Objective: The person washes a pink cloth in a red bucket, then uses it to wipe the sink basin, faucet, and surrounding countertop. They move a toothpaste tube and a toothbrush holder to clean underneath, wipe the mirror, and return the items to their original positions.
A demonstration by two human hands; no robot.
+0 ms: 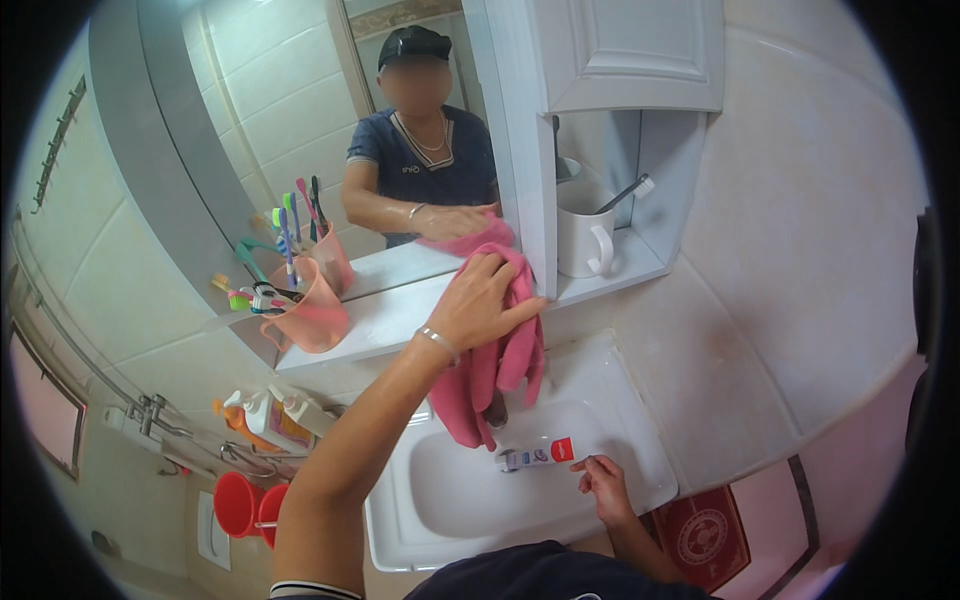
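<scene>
My left hand, with a silver bangle at the wrist, presses a pink cloth against the right end of the white shelf below the mirror. The cloth hangs in folds over the sink and partly hides the faucet. Over the white sink basin, my right hand has its fingers curled. Its fingertips are close beside the red end of a toothpaste tube; whether they grip it is unclear.
A pink cup of toothbrushes stands at the shelf's left. A white mug with one toothbrush sits in the cabinet niche to the right. Pump bottles and red buckets are at lower left. The mirror reflects a person.
</scene>
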